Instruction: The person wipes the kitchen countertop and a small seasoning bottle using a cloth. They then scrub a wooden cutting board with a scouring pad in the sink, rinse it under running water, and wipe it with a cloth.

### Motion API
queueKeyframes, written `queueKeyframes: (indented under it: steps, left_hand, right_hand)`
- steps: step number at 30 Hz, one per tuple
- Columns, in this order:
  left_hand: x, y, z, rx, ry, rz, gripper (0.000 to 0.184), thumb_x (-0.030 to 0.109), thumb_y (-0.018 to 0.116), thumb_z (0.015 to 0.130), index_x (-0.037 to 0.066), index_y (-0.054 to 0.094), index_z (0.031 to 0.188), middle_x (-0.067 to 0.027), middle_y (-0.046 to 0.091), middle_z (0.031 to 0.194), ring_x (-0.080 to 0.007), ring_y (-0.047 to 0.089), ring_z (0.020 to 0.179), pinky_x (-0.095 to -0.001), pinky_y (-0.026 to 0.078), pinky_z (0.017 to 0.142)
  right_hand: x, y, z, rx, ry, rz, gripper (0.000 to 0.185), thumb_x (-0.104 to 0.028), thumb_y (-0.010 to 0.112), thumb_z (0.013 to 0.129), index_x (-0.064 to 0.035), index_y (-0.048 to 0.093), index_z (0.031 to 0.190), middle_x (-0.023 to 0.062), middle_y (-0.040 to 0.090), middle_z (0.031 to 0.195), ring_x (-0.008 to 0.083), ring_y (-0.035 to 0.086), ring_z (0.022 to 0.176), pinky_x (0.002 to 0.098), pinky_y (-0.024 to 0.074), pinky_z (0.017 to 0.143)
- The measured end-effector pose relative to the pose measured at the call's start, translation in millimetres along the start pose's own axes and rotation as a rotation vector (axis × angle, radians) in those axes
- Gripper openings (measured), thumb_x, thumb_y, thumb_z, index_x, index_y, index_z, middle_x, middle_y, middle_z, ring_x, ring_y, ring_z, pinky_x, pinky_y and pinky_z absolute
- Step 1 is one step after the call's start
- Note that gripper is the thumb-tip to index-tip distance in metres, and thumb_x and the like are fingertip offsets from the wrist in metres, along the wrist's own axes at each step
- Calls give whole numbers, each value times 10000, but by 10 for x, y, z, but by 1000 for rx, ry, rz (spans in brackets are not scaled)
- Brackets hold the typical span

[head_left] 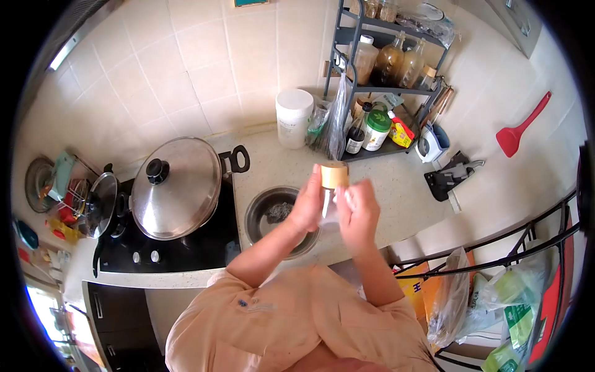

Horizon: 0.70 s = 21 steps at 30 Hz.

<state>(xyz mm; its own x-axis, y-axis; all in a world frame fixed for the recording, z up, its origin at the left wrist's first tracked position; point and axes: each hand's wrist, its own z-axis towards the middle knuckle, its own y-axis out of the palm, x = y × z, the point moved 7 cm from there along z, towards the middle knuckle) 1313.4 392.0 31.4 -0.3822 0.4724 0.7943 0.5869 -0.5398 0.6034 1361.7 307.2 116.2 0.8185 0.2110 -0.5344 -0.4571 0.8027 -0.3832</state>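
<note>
The left hand [306, 206] holds the lidded jar [328, 198] above the desk [400, 195]; the right hand [361, 214] curls beside it, content unclear. If the left grip slips, the jar may fall.

A clear jar [329, 212] with its gold-coloured lid [334, 176] on, between my hands.
I have it raised over the counter [406, 195], roughly upright, lid uppermost, my left hand [307, 206] along one side and my right hand [360, 214] at the other. Something white [349, 199] shows at my right fingers, too blurred to make out.
</note>
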Motion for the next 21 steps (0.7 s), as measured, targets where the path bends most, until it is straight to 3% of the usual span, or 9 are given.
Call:
queueKeyframes:
  steps: [1, 4, 6, 9, 13, 14, 17, 20, 21]
  left_hand:
    - [131, 11, -9, -177, 106, 97, 600, 529, 176, 909, 58, 490, 1107, -86, 585, 987, -176, 586, 851, -312, 486, 746]
    - [-126, 37, -12, -87, 66, 3, 543, 466, 175, 934, 68, 435, 1196, -68, 534, 1100, -179, 533, 975, -316, 423, 863]
    - [-149, 20, -5, -62, 44, 14, 563, 495, 176, 923, 66, 443, 1172, -73, 539, 1085, -184, 543, 955, -316, 437, 840]
    - [37, -47, 96, -157, 53, -173, 616, 544, 153, 902, 49, 457, 1109, -106, 572, 980, -206, 571, 867, -340, 474, 770]
    - [60, -65, 141, -391, -15, -246, 630, 572, 178, 889, 53, 465, 1102, -122, 580, 904, -209, 593, 752, -321, 500, 680]
    - [49, -93, 196, -315, 0, -263, 672, 609, 183, 868, 41, 467, 1088, -114, 587, 854, -215, 599, 724, -317, 505, 640]
    - [98, -137, 236, -279, 54, -158, 674, 589, 191, 877, 3, 442, 1097, -144, 587, 916, -249, 596, 799, -342, 503, 717]
    - [113, -249, 336, -84, 235, 277, 634, 554, 197, 894, 19, 418, 1153, -149, 566, 1012, -247, 589, 857, -356, 492, 771]
    - [106, -207, 335, -105, 237, 213, 624, 545, 196, 898, 24, 417, 1162, -144, 562, 1019, -241, 583, 878, -353, 487, 785]
  right_hand:
    - [-10, 22, -60, -6, 6, 4, 169, -113, 617, 771, -49, 463, 742, 118, 461, 690, 308, 493, 586, 380, 387, 505]
    - [42, -36, 133, 30, 51, -14, 176, -113, 617, 775, -38, 461, 744, 125, 461, 696, 315, 495, 586, 375, 386, 503]
    - [71, -45, 236, 63, 75, 69, 180, -114, 606, 785, -28, 453, 741, 124, 463, 694, 312, 495, 585, 371, 382, 496]
    - [44, 33, 21, -12, 11, 70, 175, -80, 561, 824, -2, 435, 729, 93, 417, 633, 184, 429, 522, 291, 370, 498]
    - [238, 80, -252, -126, 191, 225, 114, -58, 544, 824, -15, 449, 778, 64, 456, 764, 144, 460, 680, 260, 389, 612]
    - [319, 130, -318, -131, 244, 386, 162, -52, 583, 799, -26, 436, 860, 57, 470, 896, 128, 473, 781, 240, 400, 685]
    - [459, 357, -509, -226, 630, 808, 304, -88, 661, 738, -16, 419, 908, 94, 463, 968, 191, 501, 857, 291, 419, 732]
    - [583, 319, -527, -145, 631, 610, 394, -91, 691, 711, -24, 394, 961, 121, 466, 1027, 196, 489, 929, 296, 416, 774]
    - [591, 301, -491, -109, 538, 529, 386, -96, 690, 711, -22, 400, 955, 129, 465, 1027, 208, 491, 926, 305, 418, 771]
